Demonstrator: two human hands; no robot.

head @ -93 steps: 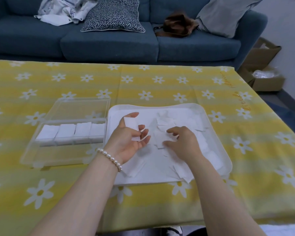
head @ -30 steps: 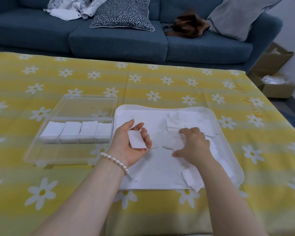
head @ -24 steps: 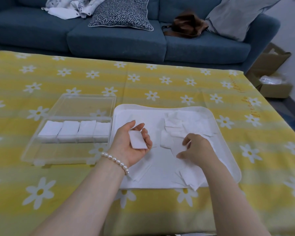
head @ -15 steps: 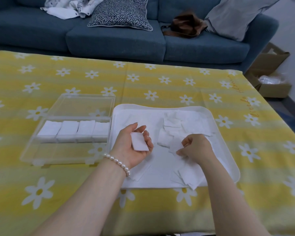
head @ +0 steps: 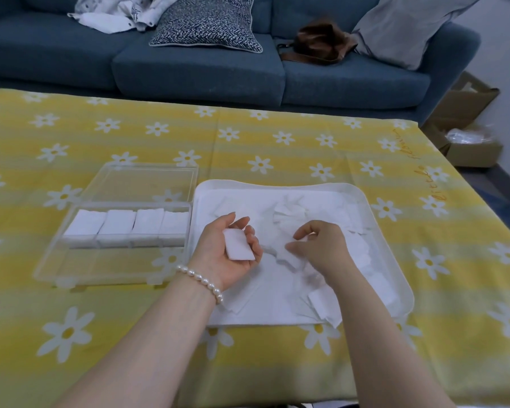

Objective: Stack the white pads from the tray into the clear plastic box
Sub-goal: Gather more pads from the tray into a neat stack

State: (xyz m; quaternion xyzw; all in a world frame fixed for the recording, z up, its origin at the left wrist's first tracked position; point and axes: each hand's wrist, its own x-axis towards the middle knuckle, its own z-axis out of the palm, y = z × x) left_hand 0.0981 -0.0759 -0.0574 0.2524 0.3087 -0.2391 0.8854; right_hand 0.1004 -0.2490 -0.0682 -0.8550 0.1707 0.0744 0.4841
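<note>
My left hand (head: 215, 260) lies palm up over the left part of the white tray (head: 280, 184), fingers curled round a small stack of white pads (head: 238, 245). To its right, my right hand (head: 326, 248) hovers over the loose pads in the tray (head: 358, 251) and pinches one pad between thumb and fingers. The clear plastic box (head: 109, 269) stands left of the tray with its lid open behind it. A row of several pad stacks (head: 127, 226) fills the box's far side.
The table wears a yellow cloth with daisies (head: 277, 142). Behind it is a blue sofa (head: 200, 66) with cushions, clothes and a brown bag (head: 318, 44). Cardboard boxes (head: 468, 134) sit on the floor at the right.
My right hand drew back from the far pads toward the tray's middle and closed on one pad. My left hand kept its stack, almost still.
</note>
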